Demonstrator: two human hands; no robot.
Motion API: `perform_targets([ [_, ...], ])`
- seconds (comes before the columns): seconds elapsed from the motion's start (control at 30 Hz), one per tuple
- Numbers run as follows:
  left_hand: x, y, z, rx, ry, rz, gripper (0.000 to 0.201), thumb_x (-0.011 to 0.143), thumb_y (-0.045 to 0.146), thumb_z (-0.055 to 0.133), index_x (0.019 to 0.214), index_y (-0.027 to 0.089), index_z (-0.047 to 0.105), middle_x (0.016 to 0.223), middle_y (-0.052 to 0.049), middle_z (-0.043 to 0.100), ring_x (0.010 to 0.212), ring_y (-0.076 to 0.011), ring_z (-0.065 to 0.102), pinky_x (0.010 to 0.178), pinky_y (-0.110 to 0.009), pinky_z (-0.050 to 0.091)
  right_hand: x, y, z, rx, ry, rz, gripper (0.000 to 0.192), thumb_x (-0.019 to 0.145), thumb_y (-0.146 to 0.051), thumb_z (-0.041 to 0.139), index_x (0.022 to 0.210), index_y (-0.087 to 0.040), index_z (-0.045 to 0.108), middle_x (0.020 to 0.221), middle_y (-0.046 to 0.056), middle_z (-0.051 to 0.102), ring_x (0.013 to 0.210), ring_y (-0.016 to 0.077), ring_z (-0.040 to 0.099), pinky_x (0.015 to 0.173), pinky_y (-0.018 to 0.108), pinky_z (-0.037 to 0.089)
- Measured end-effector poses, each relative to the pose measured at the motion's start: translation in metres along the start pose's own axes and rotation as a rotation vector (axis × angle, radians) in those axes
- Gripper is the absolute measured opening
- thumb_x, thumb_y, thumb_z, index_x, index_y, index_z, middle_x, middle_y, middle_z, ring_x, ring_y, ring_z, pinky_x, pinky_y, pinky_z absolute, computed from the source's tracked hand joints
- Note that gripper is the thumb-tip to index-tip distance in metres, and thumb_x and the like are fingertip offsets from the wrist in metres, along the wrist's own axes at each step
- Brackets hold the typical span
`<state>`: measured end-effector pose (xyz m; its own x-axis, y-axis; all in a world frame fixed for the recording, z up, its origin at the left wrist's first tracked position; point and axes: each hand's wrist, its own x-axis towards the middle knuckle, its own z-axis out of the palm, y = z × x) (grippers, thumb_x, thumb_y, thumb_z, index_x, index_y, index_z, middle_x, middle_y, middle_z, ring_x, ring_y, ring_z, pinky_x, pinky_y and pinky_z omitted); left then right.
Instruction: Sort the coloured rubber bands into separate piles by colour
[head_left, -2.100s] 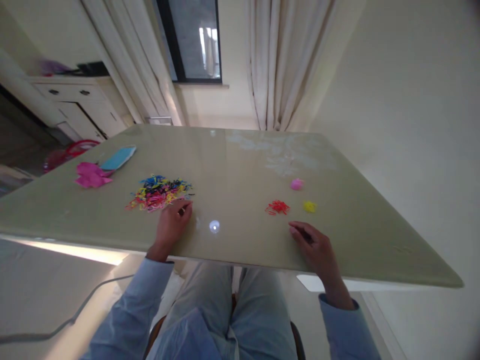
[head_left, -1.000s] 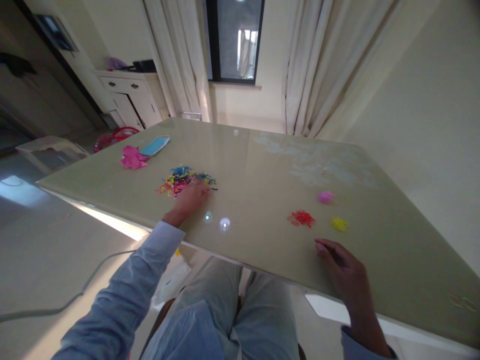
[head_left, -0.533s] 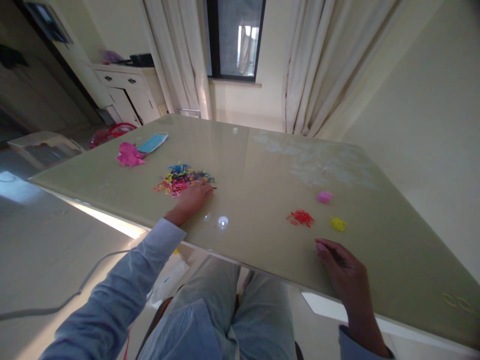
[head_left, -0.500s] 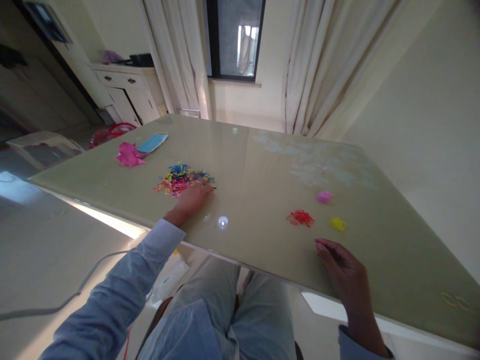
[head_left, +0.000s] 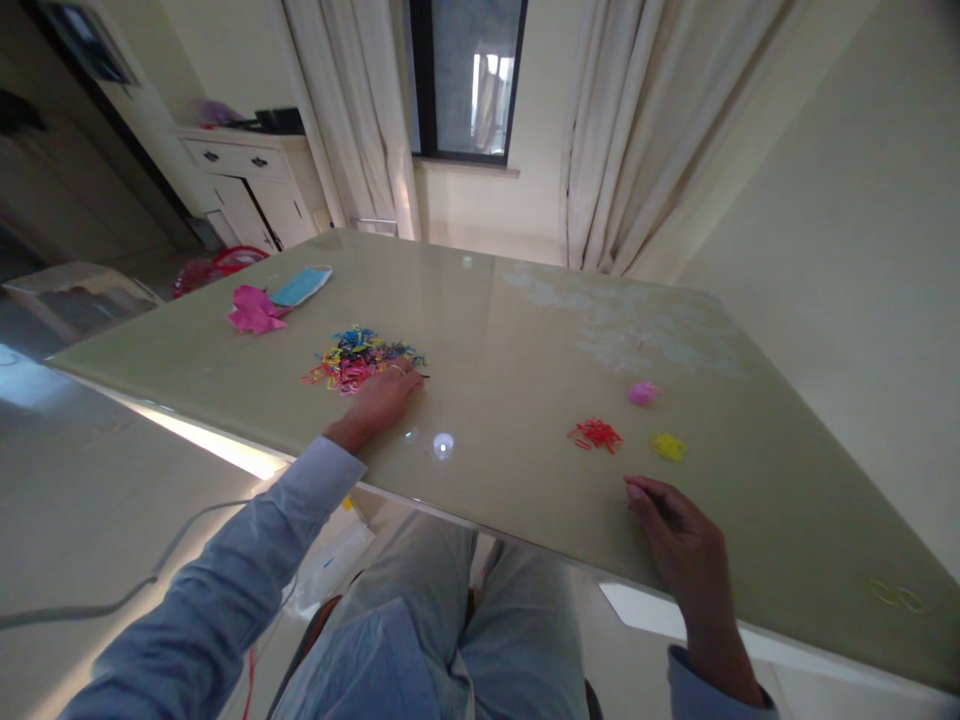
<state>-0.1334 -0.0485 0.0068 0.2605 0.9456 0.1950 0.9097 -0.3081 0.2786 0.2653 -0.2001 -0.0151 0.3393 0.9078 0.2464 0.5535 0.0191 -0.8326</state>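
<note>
My left hand point(head_left: 381, 400) rests at the near right edge of a mixed pile of small colourful rubber bands point(head_left: 352, 365). Its fingertips are bent down together against the bands, and whatever they pinch is hidden. Over the table's front right, my right hand point(head_left: 679, 525) is closed, thumb against fingertips. Anything between them is too small to make out. Just beyond it lie a small heap of red rubber bands point(head_left: 595, 435) and a small heap of yellow ones point(head_left: 669, 446). A pink bunch point(head_left: 644, 393) sits behind these heaps.
A blue face mask point(head_left: 302, 287) and a crumpled pink piece point(head_left: 256, 311) lie at the table's back left. Two pale yellow rings point(head_left: 897, 596) lie near the right front edge. The glossy table point(head_left: 487, 330) has its front edge above my lap.
The whole view has shifted slightly, moving things a little leftward. Both hands keep nearly the same places and poses relative to the heaps.
</note>
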Motion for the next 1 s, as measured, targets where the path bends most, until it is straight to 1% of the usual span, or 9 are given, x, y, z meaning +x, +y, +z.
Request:
perform_targets([
  [0.07,-0.003,0.006,0.000,-0.235,0.119,-0.018,0.021,0.091,0.024,0.047,0.083,0.016,0.065,0.098,-0.010,0.061,0.086,-0.0205,0.057,0.078,-0.033,0.046,0.000,0.001,0.000,0.004,0.001,0.002,0.037,0.077,-0.052,0.065,0.088,-0.019,0.077,0.087,0.010,0.076,0.074,0.0216,0.071,0.068,0.030,0.058],
  [0.17,-0.013,0.026,-0.003,-0.897,0.234,-0.140,0.018,0.088,0.033,0.058,0.080,0.017,0.057,0.077,-0.002,0.056,0.063,-0.0121,0.049,0.062,-0.025,0.042,-0.001,0.003,0.001,0.004,0.005,0.001,0.037,0.078,-0.051,0.066,0.089,-0.019,0.077,0.089,0.010,0.076,0.076,0.0217,0.071,0.070,0.031,0.058],
  [0.27,-0.026,0.060,-0.009,-1.628,-0.004,-0.254,0.028,0.080,0.038,0.072,0.083,0.016,0.054,0.083,0.000,0.058,0.051,-0.0046,0.040,0.049,-0.019,0.035,-0.001,0.003,0.002,-0.004,0.006,-0.011,0.035,0.079,-0.051,0.066,0.090,-0.019,0.077,0.089,0.010,0.076,0.076,0.0214,0.070,0.070,0.031,0.057],
  [0.37,-0.037,0.094,-0.013,-1.893,-0.200,-0.276,0.029,0.075,0.028,0.079,0.080,0.015,0.054,0.077,0.003,0.057,0.049,-0.0018,0.040,0.046,-0.016,0.034,-0.002,0.002,0.002,0.000,0.005,-0.021,0.035,0.080,-0.050,0.065,0.090,-0.019,0.077,0.085,0.009,0.075,0.072,0.0202,0.069,0.067,0.030,0.056],
  [0.57,-0.039,0.137,-0.008,-1.899,-0.343,-0.301,0.033,0.071,0.031,0.084,0.088,0.014,0.062,0.071,0.002,0.062,0.048,-0.0023,0.046,0.045,-0.015,0.035,-0.003,-0.002,0.004,0.027,0.017,-0.069,0.030,0.083,-0.044,0.063,0.089,-0.019,0.076,0.081,0.007,0.074,0.069,0.0174,0.066,0.065,0.028,0.053],
  [0.7,-0.032,0.157,0.001,-1.741,-0.362,-0.313,0.037,0.067,0.038,0.086,0.084,0.013,0.065,0.074,-0.001,0.067,0.047,-0.0030,0.047,0.044,-0.016,0.035,-0.003,-0.004,0.006,0.058,0.007,-0.090,0.026,0.085,-0.040,0.063,0.089,-0.018,0.076,0.078,0.005,0.073,0.066,0.0155,0.064,0.062,0.026,0.051],
  [0.8,-0.025,0.176,0.010,-1.565,-0.343,-0.238,0.038,0.069,0.043,0.082,0.087,0.013,0.068,0.079,-0.005,0.071,0.049,-0.0054,0.050,0.045,-0.019,0.037,-0.006,-0.004,0.006,0.107,0.032,-0.096,0.022,0.085,-0.037,0.064,0.089,-0.018,0.075,0.074,0.004,0.071,0.062,0.0137,0.062,0.058,0.025,0.048],
  [0.9,-0.018,0.199,0.021,-1.355,-0.320,-0.094,0.032,0.075,0.043,0.076,0.088,0.014,0.072,0.078,-0.006,0.072,0.054,-0.0095,0.055,0.047,-0.021,0.039,-0.011,-0.003,0.006,0.226,0.235,-0.093,0.020,0.085,-0.035,0.066,0.091,-0.017,0.074,0.068,0.001,0.065,0.058,0.0117,0.057,0.054,0.023,0.045],
  [1.0,-0.011,0.225,0.033,-1.112,-0.232,0.118,0.019,0.081,0.033,0.069,0.085,0.016,0.074,0.083,-0.006,0.073,0.067,-0.0127,0.060,0.059,-0.023,0.045,-0.015,-0.004,0.006,0.396,0.599,-0.060,0.021,0.085,-0.034,0.067,0.094,-0.015,0.069,0.060,-0.003,0.056,0.049,0.0086,0.048,0.046,0.021,0.036],
])
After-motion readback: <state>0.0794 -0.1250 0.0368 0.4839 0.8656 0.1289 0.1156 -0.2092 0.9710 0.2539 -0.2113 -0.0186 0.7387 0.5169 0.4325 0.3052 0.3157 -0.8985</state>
